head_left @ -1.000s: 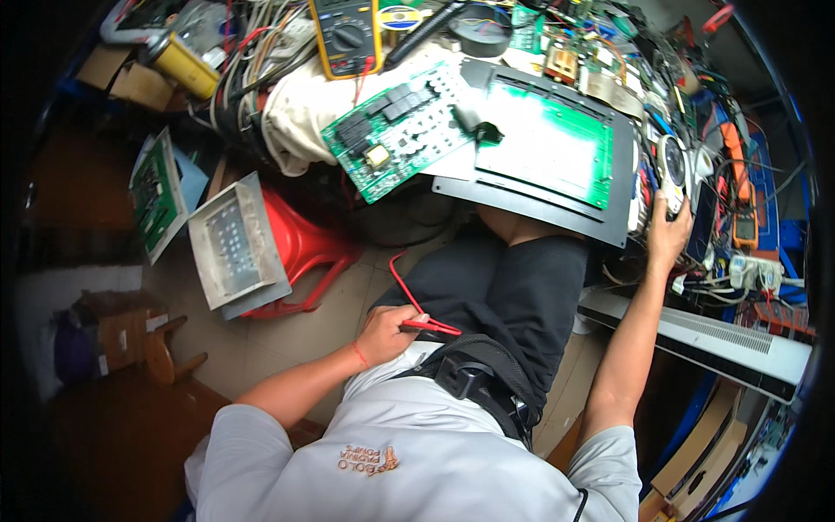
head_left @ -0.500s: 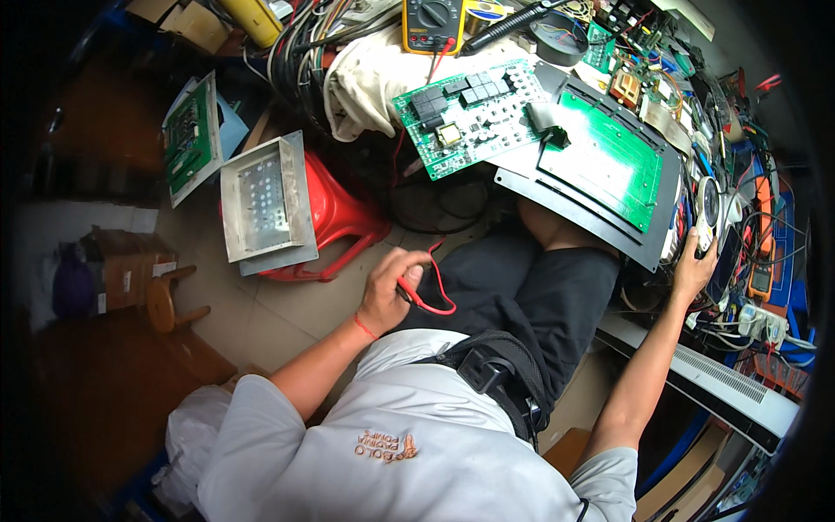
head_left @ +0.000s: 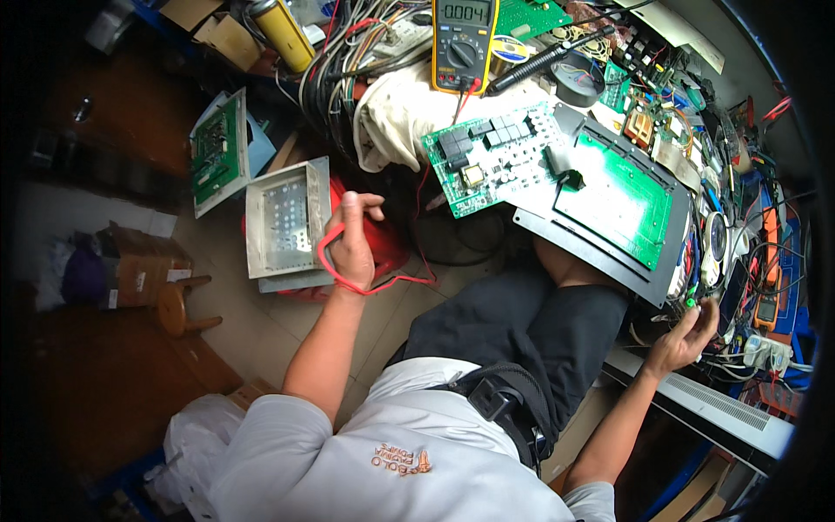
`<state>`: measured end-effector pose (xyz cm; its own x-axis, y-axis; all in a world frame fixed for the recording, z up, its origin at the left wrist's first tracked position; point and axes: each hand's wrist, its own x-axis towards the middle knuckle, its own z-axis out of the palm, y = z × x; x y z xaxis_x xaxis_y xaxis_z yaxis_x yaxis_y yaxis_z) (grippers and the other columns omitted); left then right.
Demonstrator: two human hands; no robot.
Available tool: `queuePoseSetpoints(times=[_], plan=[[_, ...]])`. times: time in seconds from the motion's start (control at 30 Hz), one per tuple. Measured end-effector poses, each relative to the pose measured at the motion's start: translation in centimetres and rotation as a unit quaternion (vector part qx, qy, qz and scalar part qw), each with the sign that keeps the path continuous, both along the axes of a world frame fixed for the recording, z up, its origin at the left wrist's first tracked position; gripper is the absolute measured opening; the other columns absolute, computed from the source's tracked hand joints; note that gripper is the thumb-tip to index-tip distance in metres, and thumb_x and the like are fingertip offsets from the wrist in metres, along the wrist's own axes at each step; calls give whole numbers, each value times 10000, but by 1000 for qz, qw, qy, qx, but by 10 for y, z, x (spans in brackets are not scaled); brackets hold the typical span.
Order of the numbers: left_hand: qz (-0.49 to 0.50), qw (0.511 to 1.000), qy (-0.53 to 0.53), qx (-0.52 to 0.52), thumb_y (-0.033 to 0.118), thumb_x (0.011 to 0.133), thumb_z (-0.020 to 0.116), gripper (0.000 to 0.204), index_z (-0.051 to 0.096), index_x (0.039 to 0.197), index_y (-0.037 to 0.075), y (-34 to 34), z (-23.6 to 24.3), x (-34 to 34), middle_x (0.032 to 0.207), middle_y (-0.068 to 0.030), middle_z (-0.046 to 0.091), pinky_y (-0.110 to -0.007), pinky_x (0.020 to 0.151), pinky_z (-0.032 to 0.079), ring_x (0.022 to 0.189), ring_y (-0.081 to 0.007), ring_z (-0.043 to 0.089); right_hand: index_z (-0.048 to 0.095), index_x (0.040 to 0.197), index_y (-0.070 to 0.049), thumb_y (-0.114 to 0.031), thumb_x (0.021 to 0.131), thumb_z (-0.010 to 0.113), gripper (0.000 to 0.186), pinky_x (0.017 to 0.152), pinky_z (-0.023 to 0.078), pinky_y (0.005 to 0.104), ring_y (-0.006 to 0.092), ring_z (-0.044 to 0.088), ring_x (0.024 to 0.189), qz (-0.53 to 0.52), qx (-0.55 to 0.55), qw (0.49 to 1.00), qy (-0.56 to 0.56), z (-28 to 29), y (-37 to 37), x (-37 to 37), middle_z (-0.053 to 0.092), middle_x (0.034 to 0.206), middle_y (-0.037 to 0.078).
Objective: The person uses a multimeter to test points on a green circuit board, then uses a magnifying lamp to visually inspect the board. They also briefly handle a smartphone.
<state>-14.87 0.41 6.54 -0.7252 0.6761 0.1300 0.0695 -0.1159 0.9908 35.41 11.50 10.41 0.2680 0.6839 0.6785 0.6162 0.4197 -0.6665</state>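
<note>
Right hand (head_left: pixel 683 342) off the white round-faced device (head_left: pixel 714 239), now just below it; left hand (head_left: pixel 352 248) (red lead (head_left: pixel 404 278) across wrist) up beside metal box (head_left: pixel 260 235).

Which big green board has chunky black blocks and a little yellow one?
The middle board, just below the yellow meter: its yellow block doesn't show on the far-left board, top board or shiny board on the dark panel.

Glare whitens the green panel (head_left: pixel 619 202) (the fisheye edges fall dark).
</note>
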Motion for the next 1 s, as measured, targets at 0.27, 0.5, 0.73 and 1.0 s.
queuePoseSetpoints(times=[0.27, 0.5, 0.73, 1.0], plan=[[-56, 994, -67, -65, 423, 1174, 400, 520, 647, 1258, -26, 26, -34, 23, 877, -46, 714, -323, 1048, 425, 932, -116, 613, 679, 1240, 26, -26, 1041, 625, 212, 807, 553, 340, 224, 669, 853, 241, -197, 950, 4, -32, -66, -58, 698, 976, 114], [-38, 998, 36, -33, 401, 1170, 423, 504, 662, 1217, -40, 41, -18, 1, 881, -60, 708, -320, 983, 463, 913, -138, 624, 721, 1098, 35, -17, 1013, 653, 121, 806, 546, 352, 280, 687, 859, 222, -199, 951, -79, -42, -67, -67, 714, 971, 157], [-36, 963, 264, 45, 267, 1143, 517, 352, 669, 1249, -33, 117, 38, -73, 918, -73, 731, -308, 914, 522, 931, -142, 671, 715, 1091, 40, -15, 1017, 645, 115, 819, 542, 351, 290, 688, 880, 216, -176, 954, -112, -41, -64, -71, 723, 987, 157], [-28, 838, 536, -100, 198, 1018, 636, 172, 719, 1117, 84, 201, 62, -128, 1033, -151, 754, -488, 915, 505, 1014, -400, 671, 717, 1088, 33, -21, 1014, 652, 112, 827, 540, 354, 291, 691, 886, 210, -181, 954, -115, -37, -65, -78, 725, 992, 159]])
